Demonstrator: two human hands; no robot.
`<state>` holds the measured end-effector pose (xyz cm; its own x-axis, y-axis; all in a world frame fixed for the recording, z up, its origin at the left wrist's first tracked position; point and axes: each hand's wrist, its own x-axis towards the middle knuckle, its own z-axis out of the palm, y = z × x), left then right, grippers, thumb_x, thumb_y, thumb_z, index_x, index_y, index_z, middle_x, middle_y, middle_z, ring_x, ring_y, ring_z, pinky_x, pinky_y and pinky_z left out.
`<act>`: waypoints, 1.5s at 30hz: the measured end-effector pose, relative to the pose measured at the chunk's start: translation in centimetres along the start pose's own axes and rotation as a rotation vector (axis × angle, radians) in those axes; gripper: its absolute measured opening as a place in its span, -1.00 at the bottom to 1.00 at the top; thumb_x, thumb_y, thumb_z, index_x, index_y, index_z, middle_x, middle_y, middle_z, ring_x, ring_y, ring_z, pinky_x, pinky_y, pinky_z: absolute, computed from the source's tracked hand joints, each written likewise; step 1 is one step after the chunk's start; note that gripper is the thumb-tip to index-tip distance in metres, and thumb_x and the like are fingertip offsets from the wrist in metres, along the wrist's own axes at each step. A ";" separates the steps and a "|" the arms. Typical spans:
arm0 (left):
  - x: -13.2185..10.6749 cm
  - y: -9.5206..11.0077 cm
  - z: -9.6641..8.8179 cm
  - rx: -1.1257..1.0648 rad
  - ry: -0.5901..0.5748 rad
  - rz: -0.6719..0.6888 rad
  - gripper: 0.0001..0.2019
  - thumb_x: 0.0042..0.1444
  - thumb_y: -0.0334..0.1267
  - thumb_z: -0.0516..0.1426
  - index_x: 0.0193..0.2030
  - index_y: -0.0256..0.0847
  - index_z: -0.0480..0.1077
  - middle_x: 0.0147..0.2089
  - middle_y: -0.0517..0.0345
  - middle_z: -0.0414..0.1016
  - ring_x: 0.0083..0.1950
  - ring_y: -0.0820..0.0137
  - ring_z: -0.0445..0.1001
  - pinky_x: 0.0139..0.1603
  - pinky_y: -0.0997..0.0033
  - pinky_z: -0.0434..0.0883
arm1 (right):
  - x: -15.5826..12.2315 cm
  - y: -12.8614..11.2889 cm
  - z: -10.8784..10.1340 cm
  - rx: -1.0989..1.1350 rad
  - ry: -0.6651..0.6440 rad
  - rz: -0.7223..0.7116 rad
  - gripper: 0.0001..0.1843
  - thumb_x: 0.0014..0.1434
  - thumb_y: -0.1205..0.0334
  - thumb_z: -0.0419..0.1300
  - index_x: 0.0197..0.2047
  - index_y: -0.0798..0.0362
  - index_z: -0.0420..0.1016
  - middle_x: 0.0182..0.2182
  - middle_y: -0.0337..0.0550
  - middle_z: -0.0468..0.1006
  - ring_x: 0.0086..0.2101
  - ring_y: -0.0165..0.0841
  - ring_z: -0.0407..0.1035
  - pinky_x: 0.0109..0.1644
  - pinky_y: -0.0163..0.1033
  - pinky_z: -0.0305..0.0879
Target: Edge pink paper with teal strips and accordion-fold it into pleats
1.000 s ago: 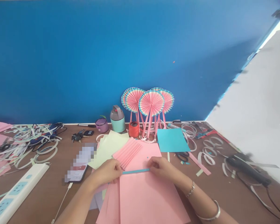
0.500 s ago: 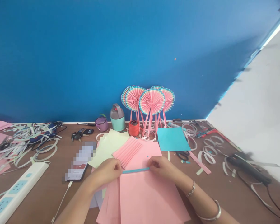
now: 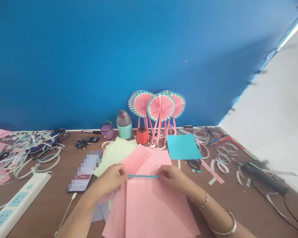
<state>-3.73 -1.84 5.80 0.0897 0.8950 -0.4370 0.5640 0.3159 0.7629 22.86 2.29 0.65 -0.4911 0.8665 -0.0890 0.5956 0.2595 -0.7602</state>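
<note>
A narrow blue paper strip (image 3: pixel 143 176) runs across the top of the pink paper sheets (image 3: pixel 159 205). My left hand (image 3: pixel 114 178) pinches the strip's left end, and my right hand (image 3: pixel 169 175) is closed on its right end. Just beyond the strip lies a pleated piece of pink paper (image 3: pixel 136 158), partly over a pale green sheet (image 3: pixel 116 148). To the right of that, a turquoise sheet (image 3: pixel 183 147) rests on the table with black scissor handles (image 3: pixel 194 164) showing under its lower edge.
Pink pleated paper fans (image 3: pixel 161 107) stand against the blue wall, beside a red spool of thread (image 3: pixel 142 135) and a turquoise jar (image 3: pixel 124 127). On the left are a phone (image 3: pixel 85 172), a power strip (image 3: pixel 20 201) and tangled paper strips. A glue gun (image 3: pixel 263 175) lies right.
My left hand has shifted slightly up and to the left with its end of the strip, which now lies more level. My right hand has hardly moved.
</note>
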 end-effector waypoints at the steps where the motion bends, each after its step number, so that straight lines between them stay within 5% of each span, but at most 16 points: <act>1: 0.0 -0.1 0.0 -0.002 -0.009 0.000 -0.95 -0.11 -0.31 0.04 -0.53 -0.17 0.22 -0.65 0.32 0.33 -0.57 0.42 0.43 -0.54 0.50 0.29 | 0.0 -0.1 0.0 -0.004 0.001 -0.003 -0.76 -0.04 0.44 0.03 -0.37 0.07 0.50 -0.50 -0.21 0.51 -0.50 -0.42 0.30 -0.45 -0.37 0.10; 9: -0.1 0.2 1.0 -0.020 -0.090 -0.036 -0.99 -0.17 -0.35 0.05 -0.54 -0.20 0.26 -0.53 0.20 0.47 -0.39 0.35 0.54 -0.41 0.46 0.40 | -0.2 -0.7 -0.3 -0.013 -0.007 -0.006 -0.74 -0.04 0.43 0.02 -0.38 0.05 0.52 -0.45 -0.20 0.55 -0.44 -0.38 0.34 -0.40 -0.34 0.13; 25: 0.4 0.8 1.2 0.138 -0.049 -0.108 -0.90 -0.23 -0.45 0.02 -0.62 -0.19 0.16 -0.62 0.21 0.40 -0.53 0.44 0.44 -0.54 0.55 0.32 | 0.3 -0.2 0.1 0.002 -0.029 0.037 -0.67 -0.11 0.52 -0.01 -0.24 0.03 0.30 -0.60 -0.40 0.25 -0.54 -0.47 0.18 -0.46 -0.39 -0.01; 45: 0.5 0.1 2.1 0.375 0.069 -0.052 -0.79 -0.21 -0.49 -0.02 -0.64 -0.15 0.01 -0.70 0.37 0.08 -0.62 0.54 0.13 -0.63 0.50 -0.12 | 0.3 -0.3 0.6 -0.059 -0.019 0.054 -0.62 -0.15 0.54 -0.02 -0.24 0.01 0.24 -0.58 -0.39 0.32 -0.51 -0.46 0.22 -0.43 -0.38 -0.06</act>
<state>-1.94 -2.06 4.66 0.0049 0.9040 -0.4274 0.8285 0.2357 0.5080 22.09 2.24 0.47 -0.4689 0.8719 -0.1414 0.6576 0.2377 -0.7149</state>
